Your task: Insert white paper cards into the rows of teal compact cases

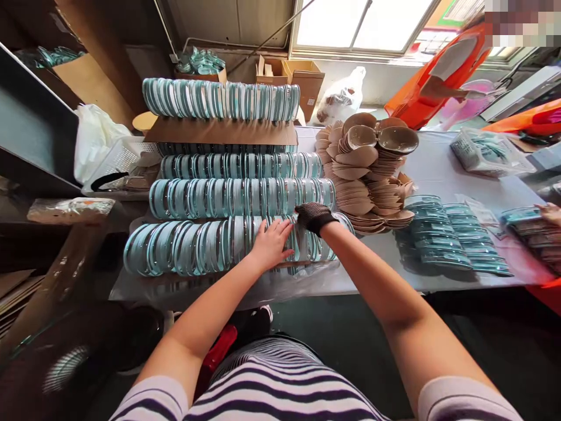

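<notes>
Rows of curved, glossy teal pieces (205, 196) stand on edge, packed side by side on the table. My left hand (270, 244) is bare and lies with its fingers spread on the front row (166, 248). Close to its right, my right hand (313, 217) wears a black mesh glove that covers the palm. Its fingers are curled down at the back of the front row, and what they grip is hidden beneath them. To the right of the rows are stacks of brown, cupped pieces (355, 196).
More teal pieces (438, 234) lie in two stacks on the white table (372, 280). A white basket (482, 155) stands at the far right. A cardboard sheet (219, 131) separates the layers at the back. A person in orange (442, 76) is beyond the table; another person's hand (551, 214) shows at right.
</notes>
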Motion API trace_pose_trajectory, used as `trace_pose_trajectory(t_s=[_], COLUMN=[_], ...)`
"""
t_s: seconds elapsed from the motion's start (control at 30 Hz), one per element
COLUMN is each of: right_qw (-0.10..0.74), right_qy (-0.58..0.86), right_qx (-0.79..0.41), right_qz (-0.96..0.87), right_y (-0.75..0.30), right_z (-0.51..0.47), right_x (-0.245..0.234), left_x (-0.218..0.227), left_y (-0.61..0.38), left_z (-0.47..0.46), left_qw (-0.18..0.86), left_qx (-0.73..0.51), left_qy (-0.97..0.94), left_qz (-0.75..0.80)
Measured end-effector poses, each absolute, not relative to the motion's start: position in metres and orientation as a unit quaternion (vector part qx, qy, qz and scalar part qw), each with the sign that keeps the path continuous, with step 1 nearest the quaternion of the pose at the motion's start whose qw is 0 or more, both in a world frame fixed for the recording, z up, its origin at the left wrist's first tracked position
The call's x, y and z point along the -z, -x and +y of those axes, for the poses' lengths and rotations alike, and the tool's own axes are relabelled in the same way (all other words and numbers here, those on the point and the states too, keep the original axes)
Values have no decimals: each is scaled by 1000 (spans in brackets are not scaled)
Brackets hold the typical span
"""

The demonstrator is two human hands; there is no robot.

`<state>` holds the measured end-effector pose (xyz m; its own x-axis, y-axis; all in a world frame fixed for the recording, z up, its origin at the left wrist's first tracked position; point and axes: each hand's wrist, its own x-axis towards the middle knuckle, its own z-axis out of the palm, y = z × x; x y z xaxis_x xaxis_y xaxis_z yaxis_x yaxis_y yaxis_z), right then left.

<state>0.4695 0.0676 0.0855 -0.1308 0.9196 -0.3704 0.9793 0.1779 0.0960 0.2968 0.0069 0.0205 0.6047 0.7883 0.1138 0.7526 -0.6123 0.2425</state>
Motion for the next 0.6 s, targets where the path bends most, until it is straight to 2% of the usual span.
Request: trace_pose_trajectory(t_s=[0.07,0.2,0.47,0.6], right_qw=[233,267,275,231], right_qy=[-599,-556,-526,-510], right_qx=[133,180,186,154], right_qz=[755,767,783,815], right_y=[-463,-459,-460,-463], right_z=[100,123,123,114], right_x=[-90,-81,-74,-73], left_x=[-17,-13,-12,-12], left_y=[-300,-297,-298,-299], left_z=[9,9,8,8], left_qw=[86,81,82,85], left_qx=[-102,-109,-118,-116], left_qy=[-893,-892,-886,-879], left_qz=[430,432,442,454])
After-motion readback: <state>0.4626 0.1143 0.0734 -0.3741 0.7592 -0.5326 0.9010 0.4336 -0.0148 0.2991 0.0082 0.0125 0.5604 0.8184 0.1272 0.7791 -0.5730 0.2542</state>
